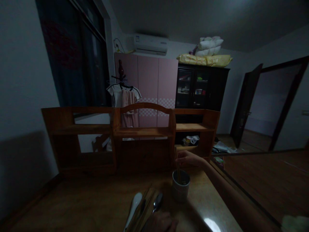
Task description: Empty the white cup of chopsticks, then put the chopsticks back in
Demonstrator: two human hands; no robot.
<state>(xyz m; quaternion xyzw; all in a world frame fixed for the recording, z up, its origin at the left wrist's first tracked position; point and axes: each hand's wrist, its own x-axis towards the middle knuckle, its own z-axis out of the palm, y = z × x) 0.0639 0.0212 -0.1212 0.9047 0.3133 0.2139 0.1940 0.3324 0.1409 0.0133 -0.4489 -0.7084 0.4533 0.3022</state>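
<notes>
My right hand (185,158) is closed on chopsticks (178,169), held nearly upright with their lower ends inside a pale cylindrical holder (180,191) on the wooden table. Small pale tips show inside its rim. At the bottom edge, dim and partly cut off, is my left hand (163,222) with curled fingers; what lies in them is hidden. It is beside more chopsticks (145,206) and covers part of a metal spoon's handle. The metal spoon's bowl (158,200) points away from me. Left of the chopsticks lies a white spoon (135,203).
A wooden shelf unit (145,132) stands along the table's (96,196) far side. The table's right edge runs close under my right forearm. Behind are pink wardrobe doors (148,77), a dark cabinet (217,87) and an open door (246,106). The room is dim.
</notes>
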